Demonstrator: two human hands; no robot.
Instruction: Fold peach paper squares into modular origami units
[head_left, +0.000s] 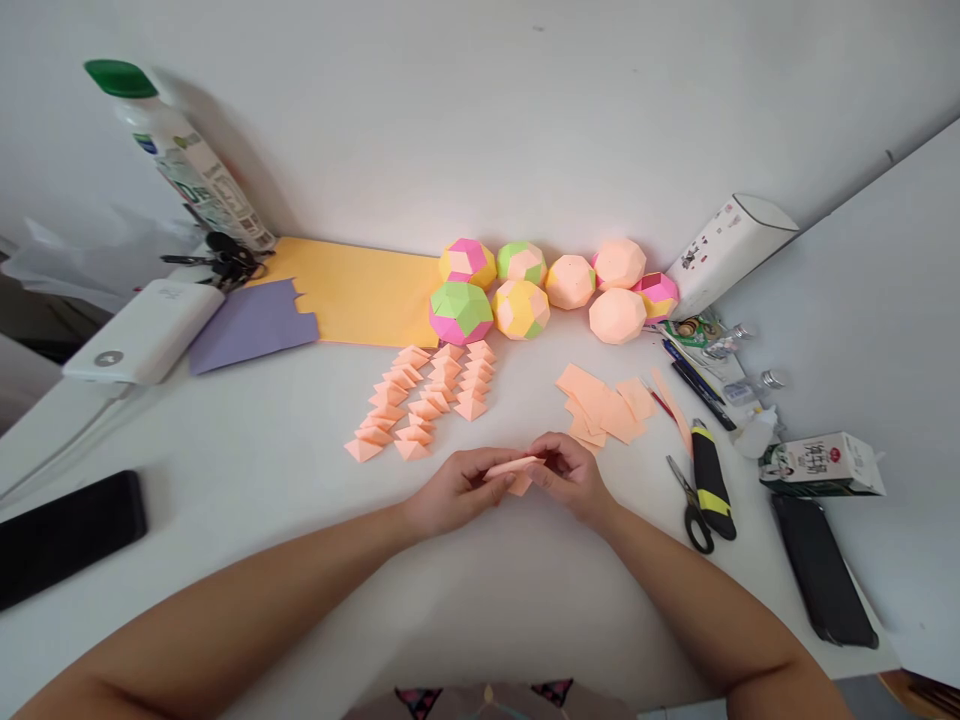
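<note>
A small folded piece of peach paper is between my two hands above the white table. My left hand pinches its left end with thumb and fingers. My right hand grips the right end, its fingertips partly hidden behind the paper. Just beyond my left hand lie three rows of folded peach paper units, overlapping one another. Past my right hand is a loose pile of flat peach paper pieces. Several faceted paper balls in peach, yellow, green and pink stand along the wall.
To the right are scissors, a black and yellow utility knife, pens, a milk carton and a dark phone-like object. Leftward are a black phone, a white power bank, purple paper and yellow paper.
</note>
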